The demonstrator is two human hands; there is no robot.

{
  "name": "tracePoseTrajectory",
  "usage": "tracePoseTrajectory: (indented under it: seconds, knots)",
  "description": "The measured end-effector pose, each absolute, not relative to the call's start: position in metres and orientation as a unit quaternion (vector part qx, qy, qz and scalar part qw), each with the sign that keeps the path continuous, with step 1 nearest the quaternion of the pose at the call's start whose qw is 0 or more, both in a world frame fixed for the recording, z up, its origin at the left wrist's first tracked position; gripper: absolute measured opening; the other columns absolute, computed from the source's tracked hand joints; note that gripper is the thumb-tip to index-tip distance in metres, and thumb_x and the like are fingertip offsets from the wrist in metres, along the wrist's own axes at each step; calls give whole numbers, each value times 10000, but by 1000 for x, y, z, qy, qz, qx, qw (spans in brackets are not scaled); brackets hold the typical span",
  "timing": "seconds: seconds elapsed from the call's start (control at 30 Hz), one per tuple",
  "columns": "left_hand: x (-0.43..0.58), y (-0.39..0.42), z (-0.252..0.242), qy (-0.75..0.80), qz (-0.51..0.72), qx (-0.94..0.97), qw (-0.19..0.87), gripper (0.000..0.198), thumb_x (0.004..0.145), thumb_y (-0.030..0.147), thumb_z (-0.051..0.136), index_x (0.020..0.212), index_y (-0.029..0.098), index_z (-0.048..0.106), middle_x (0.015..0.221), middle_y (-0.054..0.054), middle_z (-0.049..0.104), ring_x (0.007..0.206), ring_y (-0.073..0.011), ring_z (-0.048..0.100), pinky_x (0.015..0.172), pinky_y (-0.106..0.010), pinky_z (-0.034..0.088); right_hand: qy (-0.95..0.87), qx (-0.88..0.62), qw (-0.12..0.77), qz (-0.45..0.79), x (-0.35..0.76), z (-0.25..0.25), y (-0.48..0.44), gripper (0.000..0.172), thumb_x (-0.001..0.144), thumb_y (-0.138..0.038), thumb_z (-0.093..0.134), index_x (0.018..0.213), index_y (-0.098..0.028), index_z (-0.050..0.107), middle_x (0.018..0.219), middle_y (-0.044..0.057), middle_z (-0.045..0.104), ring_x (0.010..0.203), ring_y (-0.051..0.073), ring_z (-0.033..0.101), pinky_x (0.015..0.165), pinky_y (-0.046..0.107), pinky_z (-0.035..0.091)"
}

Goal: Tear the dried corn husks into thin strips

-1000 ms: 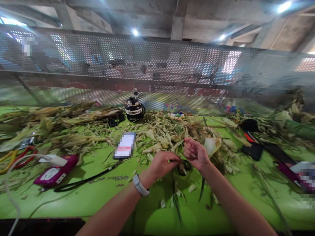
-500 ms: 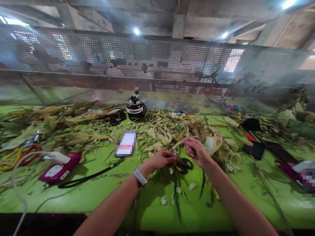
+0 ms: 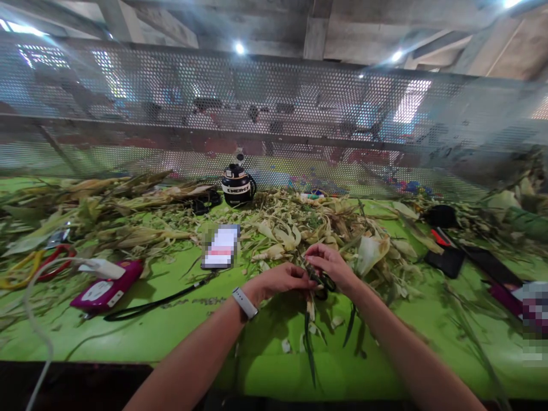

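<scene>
Head view.

Left hand point(image 3: 285, 281): thumb and fingertips drawn together on a thin plant piece point(image 3: 311, 311), whose pale lower end hangs below them; white-banded watch point(image 3: 245, 303) at the wrist.

Right hand point(image 3: 336, 268): fingers curled and narrow, tips just above the left fingertips; whether they grip anything cannot be told.

Black looped handles point(image 3: 326, 289), apparently of scissors: partly hidden, just below the right hand.

Dark leaf strips point(image 3: 309, 348): nearer the table edge, below the hands.

Plant heap point(image 3: 291, 231): pale husks and dry leaves, loosely piled beyond the hands.

Table point(image 3: 171, 342): bright green top, bearing all of the above scraps.

Phone point(image 3: 220, 245): screen lit and partly pixelated, left of the heap; black strap point(image 3: 158, 302) trailing from it.

Magenta box point(image 3: 109, 287): further left, a white plug point(image 3: 103, 268) on top.

Red and yellow handles point(image 3: 55, 265): far left, beside the box.

Black jug point(image 3: 238, 189): upright behind the phone, lettered "ENERGY".

Perforated metal screen point(image 3: 265, 120): along the rear, blurred figures beyond.
</scene>
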State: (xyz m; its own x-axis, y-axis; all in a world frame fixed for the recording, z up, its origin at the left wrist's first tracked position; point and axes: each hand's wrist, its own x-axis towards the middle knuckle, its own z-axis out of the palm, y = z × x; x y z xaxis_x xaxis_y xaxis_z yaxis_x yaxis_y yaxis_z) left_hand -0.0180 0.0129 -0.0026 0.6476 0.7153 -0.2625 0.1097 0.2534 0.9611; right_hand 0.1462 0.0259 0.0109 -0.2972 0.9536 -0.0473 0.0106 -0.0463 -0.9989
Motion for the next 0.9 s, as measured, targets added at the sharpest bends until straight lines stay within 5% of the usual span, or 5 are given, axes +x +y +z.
tracePoseTrajectory:
  seconds: [0.17, 0.4, 0.9]
  knots:
    - [-22, 17, -4, 325, 213, 561, 732, 340, 481, 388, 818, 640, 120, 681, 637, 4, 637, 613, -99, 546, 738, -268, 440, -617, -439, 294, 583, 153, 15, 25, 140, 670, -215, 664, 777, -183, 580, 559, -55, 573, 375, 52, 428, 344, 165, 302]
    - [-26, 20, -7, 321, 205, 555, 740, 292, 482, 299, 823, 679, 121, 700, 637, 4, 652, 571, -84, 555, 646, -240, 460, -637, -441, 195, 601, 153, 10, 25, 88, 702, -139, 540, 773, -190, 554, 491, -55, 583, 333, 78, 485, 318, 165, 343]
    - [-32, 25, -9, 305, 203, 535, 761, 254, 523, 238, 808, 710, 116, 687, 661, -6, 672, 595, -92, 593, 622, -235, 483, -632, -383, 238, 630, 149, 0, 28, 223, 594, -74, 528, 785, -180, 569, 651, -43, 627, 503, 73, 521, 439, 166, 398]
